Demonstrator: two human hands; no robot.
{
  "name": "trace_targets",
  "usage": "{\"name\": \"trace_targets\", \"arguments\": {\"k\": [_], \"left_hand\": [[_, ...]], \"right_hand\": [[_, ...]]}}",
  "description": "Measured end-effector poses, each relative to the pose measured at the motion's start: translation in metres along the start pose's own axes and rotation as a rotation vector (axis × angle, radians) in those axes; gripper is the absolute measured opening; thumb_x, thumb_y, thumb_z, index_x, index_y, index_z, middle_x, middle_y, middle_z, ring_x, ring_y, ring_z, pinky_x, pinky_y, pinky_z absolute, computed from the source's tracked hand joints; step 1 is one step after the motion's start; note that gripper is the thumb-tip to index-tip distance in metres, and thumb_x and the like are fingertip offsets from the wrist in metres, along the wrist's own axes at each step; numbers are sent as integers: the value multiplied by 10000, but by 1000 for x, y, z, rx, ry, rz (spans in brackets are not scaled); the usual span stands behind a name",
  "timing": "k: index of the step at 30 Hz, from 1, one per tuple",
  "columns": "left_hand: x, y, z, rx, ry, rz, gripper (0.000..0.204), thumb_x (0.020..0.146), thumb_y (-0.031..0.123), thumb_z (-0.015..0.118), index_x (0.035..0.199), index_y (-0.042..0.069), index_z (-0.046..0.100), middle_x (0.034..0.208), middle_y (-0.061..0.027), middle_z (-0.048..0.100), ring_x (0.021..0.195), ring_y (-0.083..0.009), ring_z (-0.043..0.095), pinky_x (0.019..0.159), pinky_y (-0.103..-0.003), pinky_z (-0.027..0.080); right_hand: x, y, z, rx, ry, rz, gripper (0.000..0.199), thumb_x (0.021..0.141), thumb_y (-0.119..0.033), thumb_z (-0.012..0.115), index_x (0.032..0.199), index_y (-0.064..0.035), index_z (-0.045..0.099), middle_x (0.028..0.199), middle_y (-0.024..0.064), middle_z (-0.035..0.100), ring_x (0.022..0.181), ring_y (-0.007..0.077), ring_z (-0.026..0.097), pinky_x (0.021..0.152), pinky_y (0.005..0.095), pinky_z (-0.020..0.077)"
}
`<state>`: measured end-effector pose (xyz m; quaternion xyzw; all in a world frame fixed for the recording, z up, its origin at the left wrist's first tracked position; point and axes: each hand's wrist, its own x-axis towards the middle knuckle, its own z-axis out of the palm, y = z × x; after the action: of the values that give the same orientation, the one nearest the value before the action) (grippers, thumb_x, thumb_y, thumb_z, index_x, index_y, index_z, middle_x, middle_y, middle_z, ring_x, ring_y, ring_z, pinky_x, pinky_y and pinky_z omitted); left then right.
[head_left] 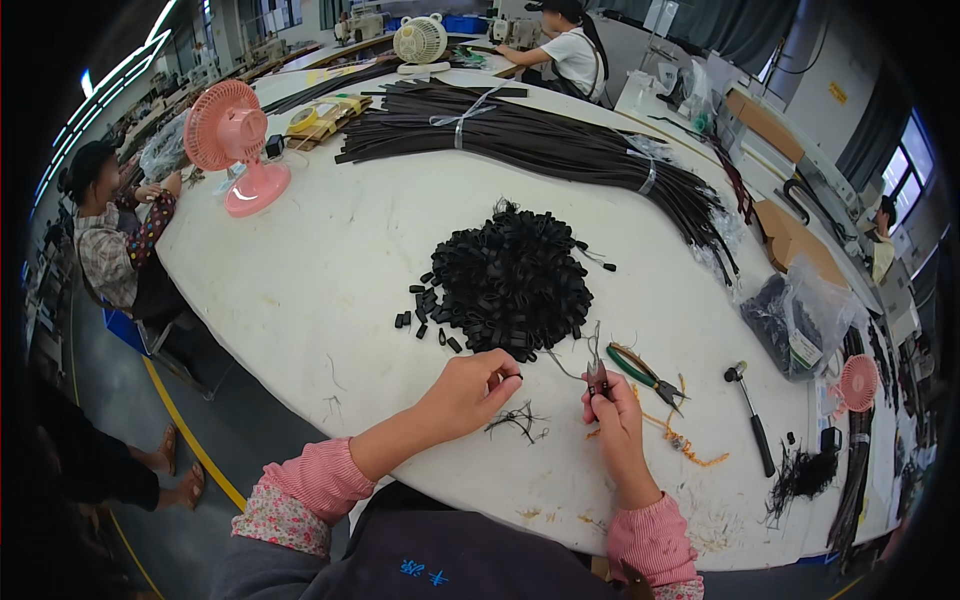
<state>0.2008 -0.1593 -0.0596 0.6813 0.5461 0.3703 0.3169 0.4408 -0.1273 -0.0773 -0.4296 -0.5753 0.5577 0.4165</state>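
In front of me a large heap of small black loop-shaped pieces [512, 280] lies on the white table, a few scattered at its left edge. My left hand [465, 395] is at the heap's near edge, thumb and fingers pinched on a small black piece [513, 376] that is mostly hidden. My right hand [616, 415] is closed round a small hand tool [597, 378] with a dark reddish handle and thin metal prongs pointing away from me. Its exact kind is unclear. Black thread scraps [518, 424] lie between my hands.
Green-handled pliers [640, 370], orange cord [690, 445] and a hammer [752, 420] lie to my right. Beyond the heap stretches a tied bundle of dark strips [480, 125]. A pink fan [235, 140] stands at the far left, a plastic bag [795, 320] at right. Other people sit nearby.
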Motion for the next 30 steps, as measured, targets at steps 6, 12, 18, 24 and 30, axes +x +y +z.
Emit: {"name": "trace_targets", "arguments": {"k": [6,12,18,24,30], "left_hand": [[-15,-14,25,-873,-117,-386,177,966,175,631,1069,32,614,947,-53,703,731,-62,593,667,-218,488],[-20,-15,31,-821,-37,-315,200,955,134,647,1108,8,618,943,-54,701,772,-68,611,702,-219,502],[-25,-13,34,-764,-25,-279,201,926,119,678,1080,-7,652,912,-35,689,761,-67,616,699,-215,510],[-39,-10,40,-691,-48,-213,275,929,114,674,1185,17,646,917,-21,685,768,-53,603,714,-211,509],[-38,-5,34,-776,-99,-257,421,933,91,663,1339,35,568,900,-9,666,785,-51,600,730,-210,506]], "right_hand": [[-6,-5,14,-163,-115,-78,314,935,-215,675,1167,-19,597,821,-48,514,740,35,442,687,190,404],[-9,-11,22,-296,-130,-78,369,933,-276,680,1210,-46,600,801,-10,591,707,55,498,660,214,441],[-7,-16,15,-489,-74,-59,386,932,-293,662,1230,-60,587,828,43,628,720,110,568,677,256,472],[-10,-17,13,-562,-89,-143,396,943,-304,632,1256,-71,566,884,96,643,780,200,613,724,306,492],[-14,-29,11,-583,-129,-117,359,951,-298,624,1219,-64,577,862,119,658,744,234,646,690,319,505]]}}
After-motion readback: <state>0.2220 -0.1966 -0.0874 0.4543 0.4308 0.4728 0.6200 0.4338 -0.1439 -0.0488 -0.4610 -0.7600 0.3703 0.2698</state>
